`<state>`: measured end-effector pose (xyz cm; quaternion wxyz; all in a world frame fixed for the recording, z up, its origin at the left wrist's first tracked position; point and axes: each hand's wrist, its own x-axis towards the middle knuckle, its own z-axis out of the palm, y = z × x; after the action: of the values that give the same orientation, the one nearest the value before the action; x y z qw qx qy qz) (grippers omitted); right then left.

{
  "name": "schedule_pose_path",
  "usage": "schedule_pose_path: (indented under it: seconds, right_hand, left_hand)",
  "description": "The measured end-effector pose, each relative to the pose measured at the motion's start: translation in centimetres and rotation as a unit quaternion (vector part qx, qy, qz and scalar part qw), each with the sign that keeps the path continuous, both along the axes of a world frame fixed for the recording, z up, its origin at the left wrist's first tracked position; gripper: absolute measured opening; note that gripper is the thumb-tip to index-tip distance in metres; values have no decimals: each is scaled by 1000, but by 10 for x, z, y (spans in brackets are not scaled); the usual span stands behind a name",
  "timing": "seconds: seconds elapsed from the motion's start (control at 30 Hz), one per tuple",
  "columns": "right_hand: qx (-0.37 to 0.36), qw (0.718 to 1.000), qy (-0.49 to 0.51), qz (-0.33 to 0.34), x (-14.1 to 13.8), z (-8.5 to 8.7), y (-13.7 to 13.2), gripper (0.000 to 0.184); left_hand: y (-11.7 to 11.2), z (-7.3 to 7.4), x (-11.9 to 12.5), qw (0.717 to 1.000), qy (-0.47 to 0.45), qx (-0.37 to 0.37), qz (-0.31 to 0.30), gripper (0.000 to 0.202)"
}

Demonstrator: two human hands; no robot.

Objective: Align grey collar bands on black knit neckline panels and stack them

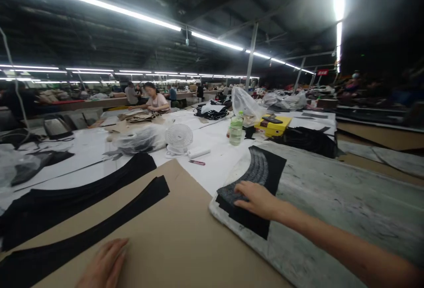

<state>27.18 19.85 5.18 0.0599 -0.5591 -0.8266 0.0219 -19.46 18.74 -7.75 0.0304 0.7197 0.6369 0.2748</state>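
Observation:
My right hand rests on a fanned stack of black fabric pieces, its fingers slightly bent and apart. Rows of greyish marks curve across the upper piece. Beneath the stack lies a pale, stained padded board. Low in the view, my left hand lies over a brown board, fingers stretched out and nothing visible in them. Just above it runs a long curved black strip. Farther back on the brown board is a thicker pile of curved black strips.
Beyond the boards, a white table carries small red-handled snips, a white fan, a bottle of clear liquid, a yellow box and plastic bags. A co-worker sits across the table.

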Motion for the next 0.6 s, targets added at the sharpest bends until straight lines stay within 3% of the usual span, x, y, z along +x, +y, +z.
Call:
schedule_pose_path:
  seconds: [0.07, 0.13, 0.23, 0.33, 0.47, 0.6]
  right_hand:
    - [-16, 999, -1, -37, 30, -3, -17, 27]
    - [-29, 998, -3, -48, 41, -11, -32, 33]
    - [-29, 999, -8, -44, 38, -21, -42, 39]
    - [-17, 999, -17, -29, 33, -25, -41, 36]
    - [-14, 1000, -26, 8, 38, -29, -31, 25]
    - [-14, 999, -24, 33, 43, -44, -21, 12]
  left_hand:
    - [-8, 12, 52, 997, -18, -24, -65, 38]
    - [-15, 25, 107, 986, -34, -54, -151, 40]
    - [-21, 49, 184, 969, -18, -87, -230, 47]
    - [-20, 66, 242, 954, -1, -109, -279, 55]
    - [-7, 62, 280, 951, 29, -113, -286, 55]
    - [-2, 45, 285, 956, 38, -121, -265, 52]
